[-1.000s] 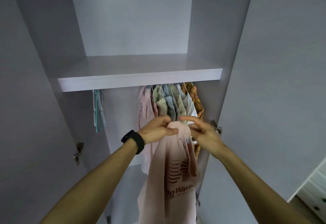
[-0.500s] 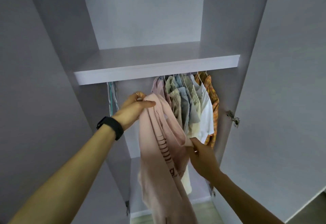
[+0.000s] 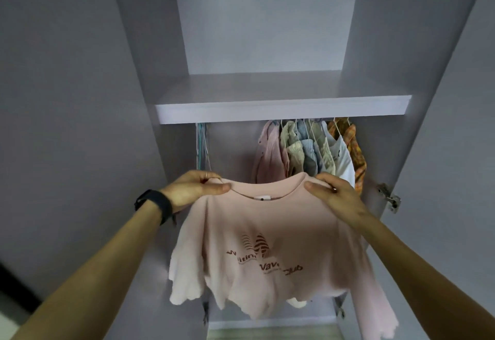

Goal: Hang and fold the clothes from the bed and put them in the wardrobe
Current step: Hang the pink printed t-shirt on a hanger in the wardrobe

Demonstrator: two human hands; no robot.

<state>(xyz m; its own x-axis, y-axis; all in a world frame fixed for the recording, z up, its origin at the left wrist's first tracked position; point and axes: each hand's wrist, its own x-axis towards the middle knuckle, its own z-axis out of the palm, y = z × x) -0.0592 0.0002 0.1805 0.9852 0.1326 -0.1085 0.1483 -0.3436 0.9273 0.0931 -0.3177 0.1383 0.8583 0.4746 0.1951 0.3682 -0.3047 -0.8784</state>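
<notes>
The right hand (image 3: 338,200) moved up; with the left hand (image 3: 192,188) it now pinches the pale pink printed cotton sweatshirt (image 3: 267,254) at its shoulders, spread sideways before the wardrobe's hanging clothes (image 3: 308,152).

Pink printed sweatshirt (image 3: 267,246), spread, front-facing

The person is wearing a black band (image 3: 156,206) around the left wrist, left of the frame's centre. The left hand (image 3: 191,188) is wearing a thin ring (image 3: 206,175) on one finger, and the right hand (image 3: 341,196), right of centre, is wearing a small metallic ring (image 3: 334,189). The left forearm (image 3: 93,272) and right forearm (image 3: 428,272) are showing bare down to the frame's lower corners.
</notes>
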